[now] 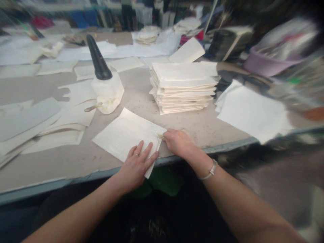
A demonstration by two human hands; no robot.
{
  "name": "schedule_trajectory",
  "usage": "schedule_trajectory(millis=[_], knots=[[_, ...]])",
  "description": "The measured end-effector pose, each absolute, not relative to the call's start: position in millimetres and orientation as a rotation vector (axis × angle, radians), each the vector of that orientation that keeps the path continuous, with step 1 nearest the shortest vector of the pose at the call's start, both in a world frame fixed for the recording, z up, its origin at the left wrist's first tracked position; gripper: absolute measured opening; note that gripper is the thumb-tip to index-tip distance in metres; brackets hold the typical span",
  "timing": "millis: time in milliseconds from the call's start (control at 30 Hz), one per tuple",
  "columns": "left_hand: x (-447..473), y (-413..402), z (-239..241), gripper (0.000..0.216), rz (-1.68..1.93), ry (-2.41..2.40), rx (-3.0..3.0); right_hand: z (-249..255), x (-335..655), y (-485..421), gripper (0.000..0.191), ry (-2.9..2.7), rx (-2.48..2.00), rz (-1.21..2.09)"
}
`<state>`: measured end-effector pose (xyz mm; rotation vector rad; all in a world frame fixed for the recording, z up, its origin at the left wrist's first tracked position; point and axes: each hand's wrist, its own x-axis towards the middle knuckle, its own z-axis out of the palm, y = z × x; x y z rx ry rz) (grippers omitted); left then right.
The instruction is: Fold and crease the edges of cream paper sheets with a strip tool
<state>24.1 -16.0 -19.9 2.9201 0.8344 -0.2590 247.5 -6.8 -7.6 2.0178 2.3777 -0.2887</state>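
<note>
The pale sheet (124, 130) lay aslant on the table (136, 91), under and ahead of my left hand (138, 165), its near corner poking past the table's edge. It looked light to me, fairly stiff yet thin enough to bend at the corners, and hardly fragile; the rough-looking patches near its right side seemed likely to be tacky or slick, so I judged the plain far or left corner the cleaner place to take hold. My left hand was spread flat, fingers resting on the sheet without gripping it. My right hand (177, 141) was closed in a pinch around a thin pale tool (160, 135), its tip over the sheet's right corner. The stack of pale pieces (186, 94) stood beyond, apart from both hands
</note>
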Motion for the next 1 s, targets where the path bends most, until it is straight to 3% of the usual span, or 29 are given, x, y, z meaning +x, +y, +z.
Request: schedule_trajectory(millis=[300, 600, 1000], knots=[[24.1, -17.1, -22.1, 0.091, -0.264, 0.849, 2.917, -1.1, 256.4, -3.6, 0.023, 2.587, 1.782, -0.294], [24.2, -16.7, -19.6, 0.089, -0.267, 0.834, 2.918, -5.6, 252.0, -6.5, 0.026, 2.363, 2.026, -0.312], [23.9, -15.8, -20.1, 0.093, -0.272, 0.837, 2.908, 7.0, 252.8, -3.0, 0.026, 2.467, 1.797, -0.341]])
